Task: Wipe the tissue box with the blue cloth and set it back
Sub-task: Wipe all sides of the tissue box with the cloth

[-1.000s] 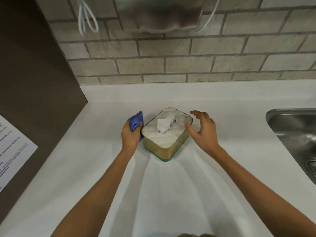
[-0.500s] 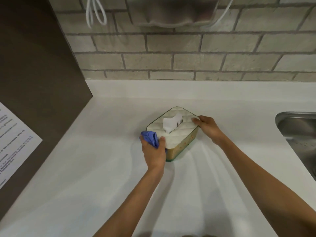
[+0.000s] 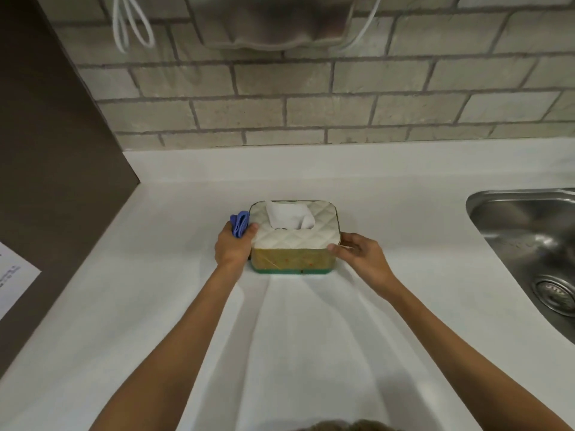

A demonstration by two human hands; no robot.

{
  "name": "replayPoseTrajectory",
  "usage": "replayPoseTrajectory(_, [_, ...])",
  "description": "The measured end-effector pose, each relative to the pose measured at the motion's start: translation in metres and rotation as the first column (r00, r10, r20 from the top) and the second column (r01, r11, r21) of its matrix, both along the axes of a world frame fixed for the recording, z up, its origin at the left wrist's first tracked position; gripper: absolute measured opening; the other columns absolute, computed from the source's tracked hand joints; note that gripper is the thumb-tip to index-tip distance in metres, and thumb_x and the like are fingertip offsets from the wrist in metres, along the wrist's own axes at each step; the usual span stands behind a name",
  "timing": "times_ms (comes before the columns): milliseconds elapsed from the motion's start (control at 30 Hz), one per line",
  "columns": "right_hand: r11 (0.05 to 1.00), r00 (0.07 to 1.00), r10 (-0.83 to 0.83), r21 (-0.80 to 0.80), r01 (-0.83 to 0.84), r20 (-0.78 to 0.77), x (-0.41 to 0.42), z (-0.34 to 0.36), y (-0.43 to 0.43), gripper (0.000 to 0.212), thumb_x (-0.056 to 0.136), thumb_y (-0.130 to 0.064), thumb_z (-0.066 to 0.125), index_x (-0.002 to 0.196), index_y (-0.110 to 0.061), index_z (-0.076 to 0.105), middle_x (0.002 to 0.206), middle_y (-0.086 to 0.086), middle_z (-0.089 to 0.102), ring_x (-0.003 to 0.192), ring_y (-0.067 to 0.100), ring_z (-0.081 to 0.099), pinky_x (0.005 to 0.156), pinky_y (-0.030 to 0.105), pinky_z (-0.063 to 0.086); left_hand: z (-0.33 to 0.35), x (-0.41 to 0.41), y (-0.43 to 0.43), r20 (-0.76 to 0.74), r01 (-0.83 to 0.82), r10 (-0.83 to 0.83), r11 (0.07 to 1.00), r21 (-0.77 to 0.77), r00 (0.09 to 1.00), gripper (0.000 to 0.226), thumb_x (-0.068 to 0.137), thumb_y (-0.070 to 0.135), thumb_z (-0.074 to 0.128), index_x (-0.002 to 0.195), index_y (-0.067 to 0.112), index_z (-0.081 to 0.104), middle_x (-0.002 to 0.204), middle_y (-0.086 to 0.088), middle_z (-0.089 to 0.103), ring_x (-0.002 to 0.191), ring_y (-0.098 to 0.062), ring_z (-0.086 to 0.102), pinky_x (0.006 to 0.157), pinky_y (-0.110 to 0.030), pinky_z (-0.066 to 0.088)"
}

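The tissue box [image 3: 294, 241] stands square on the white counter [image 3: 186, 244], with a quilted white top, gold sides, a green base and a white tissue sticking up. My left hand [image 3: 233, 247] presses against the box's left side and is closed around the bunched blue cloth [image 3: 239, 223], which pokes out above the fingers. My right hand [image 3: 357, 253] grips the box's right front corner, thumb on the top edge.
A steel sink [image 3: 529, 244] with a drain lies to the right. A brick wall [image 3: 311, 104] rises behind the counter, with a grey towel [image 3: 273, 23] and white cords hanging on it. A dark panel [image 3: 46, 150] with a paper sheet bounds the left.
The box has turned from a diagonal lie to square with the counter edge. My left hand with the cloth moved from the front corner to the left side. My right hand shifted to the right front corner.
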State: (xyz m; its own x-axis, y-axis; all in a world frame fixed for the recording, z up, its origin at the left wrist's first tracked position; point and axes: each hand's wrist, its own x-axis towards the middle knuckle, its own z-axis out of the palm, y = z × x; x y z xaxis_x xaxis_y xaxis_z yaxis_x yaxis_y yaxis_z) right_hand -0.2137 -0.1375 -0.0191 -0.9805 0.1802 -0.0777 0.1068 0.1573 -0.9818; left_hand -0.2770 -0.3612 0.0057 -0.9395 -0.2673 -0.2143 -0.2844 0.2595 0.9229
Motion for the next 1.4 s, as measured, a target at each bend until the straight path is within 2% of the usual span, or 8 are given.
replayPoseTrajectory(233, [1.0,0.998,-0.008,0.003,0.008,-0.063,0.011,-0.004,-0.006,0.046,0.081,-0.02,0.069,0.125,-0.009,0.056,0.119,0.0,0.064,0.105,0.013,0.063,0.078,0.011,0.052,-0.005,-0.008,-0.006,-0.021,0.029,-0.029,0.999,0.025,0.999,0.025,0.088,0.037,0.059,0.101,0.016,0.059,0.097,-0.006,0.059,0.098,-0.028,0.058,0.092,-0.038,0.05])
replayPoseTrajectory(333, [1.0,0.997,-0.015,-0.009,0.015,-0.073,0.011,-0.005,-0.006,0.046,0.081,-0.018,0.069,0.125,-0.009,0.056,0.119,0.001,0.064,0.103,0.011,0.062,0.078,0.008,0.051,-0.015,0.001,-0.011,-0.01,0.047,-0.046,0.991,0.123,0.999,0.031,0.091,0.038,0.055,0.112,0.016,0.058,0.098,-0.002,0.058,0.095,-0.02,0.054,0.087,-0.031,0.044])
replayPoseTrajectory(467, [0.999,0.994,-0.041,-0.018,0.039,-0.097,0.011,-0.005,-0.009,0.048,0.08,-0.017,0.07,0.125,-0.007,0.056,0.117,0.001,0.065,0.105,0.012,0.062,0.082,0.006,0.05,-0.022,0.013,-0.012,-0.048,0.089,-0.084,0.987,0.133,0.995,0.018,0.09,0.037,0.055,0.098,0.022,0.058,0.074,0.001,0.055,0.068,-0.013,0.053,0.058,-0.018,0.047])
replayPoseTrajectory(700, [0.993,0.988,-0.118,-0.028,0.116,-0.102,0.007,0.009,-0.008,0.045,0.079,-0.03,0.071,0.116,-0.008,0.063,0.104,0.005,0.071,0.088,0.0,0.065,0.067,0.002,0.048,-0.001,0.012,-0.012,-0.029,0.027,-0.031,0.991,-0.133,0.999,0.023,0.084,0.048,0.051,0.074,0.028,0.053,0.076,0.002,0.059,0.082,-0.026,0.059,0.081,-0.039,0.052])
replayPoseTrajectory(933, [0.972,0.976,-0.193,0.115,0.204,-0.097,0.003,0.026,-0.012,0.048,0.078,-0.049,0.065,0.12,-0.031,0.05,0.08,0.014,0.074,0.084,0.016,0.07,0.067,0.013,0.041,0.022,-0.006,-0.018,0.076,0.127,-0.111,0.958,-0.258,0.991,0.031,0.079,0.055,0.051,0.066,0.027,0.052,0.067,0.0,0.06,0.065,-0.021,0.062,0.076,-0.037,0.056])
replayPoseTrajectory(1167, [0.953,0.989,-0.132,0.267,0.144,-0.06,-0.016,0.043,-0.011,0.045,0.085,-0.049,0.055,0.12,-0.02,0.059,0.108,0.009,0.067,0.095,0.027,0.067,0.091,0.037,0.05,0.042,-0.038,-0.017,0.214,0.225,-0.193,0.965,-0.135,0.958,0.031,0.078,0.045,0.06,0.067,0.017,0.052,0.07,-0.004,0.059,0.063,-0.018,0.059,0.048,-0.025,0.047])
replayPoseTrajectory(1267, [0.94,0.999,-0.029,0.338,0.04,-0.038,-0.022,0.043,-0.002,0.062,0.083,-0.056,0.051,0.132,-0.019,0.05,0.137,0.005,0.054,0.116,0.022,0.057,0.096,0.028,0.041,0.049,-0.048,-0.014,0.248,0.245,-0.205,0.959,-0.143,0.947,0.032,0.079,0.043,0.06,0.068,0.015,0.051,0.069,-0.005,0.057,0.061,-0.017,0.057,0.045,-0.024,0.044])
replayPoseTrajectory(1400, [0.885,0.967,0.239,0.389,-0.255,0.089,-0.019,0.035,0.008,0.124,0.048,-0.066,0.074,0.148,-0.026,0.011,0.154,-0.006,0.028,0.141,0.013,0.025,0.107,0.025,0.024,0.053,-0.057,-0.012,0.284,0.264,-0.208,0.949,-0.174,0.936,0.035,0.079,0.046,0.059,0.068,0.014,0.05,0.069,-0.006,0.057,0.06,-0.018,0.057,0.046,-0.025,0.045])
